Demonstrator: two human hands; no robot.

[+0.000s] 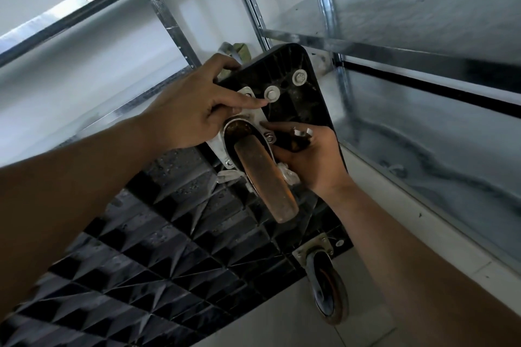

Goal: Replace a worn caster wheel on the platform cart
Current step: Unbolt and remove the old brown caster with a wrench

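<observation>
Caster wheel [266, 180] is the one with the dusty orange-brown tread. It sits on its silver mounting plate [218, 146] near the top corner of the platform cart [169, 262], which is tipped up so the black ribbed underside faces the camera. The left hand [186, 113] lies on the plate just above the wheel's fork. Its index finger [248, 104] is stretched out straight with the tip right at a washered bolt [272, 94], the thumb reaches up to the cart's edge, and the other fingers are tucked under. A second washered bolt [299, 77] sits a bit further up toward the corner. The right hand [313, 158] is just beside the wheel on the other side, with its fingers curled round some small hardware [303, 131]. That's possibly nuts or washers, but it's too blurry to call, and one fingertip touches the plate's edge. Lower down on the same side of the cart is another caster [328, 293] with a grey tread, resting by the pale floor [282, 327]. Galvanised metal shelving [366, 48] stands right behind the cart.
</observation>
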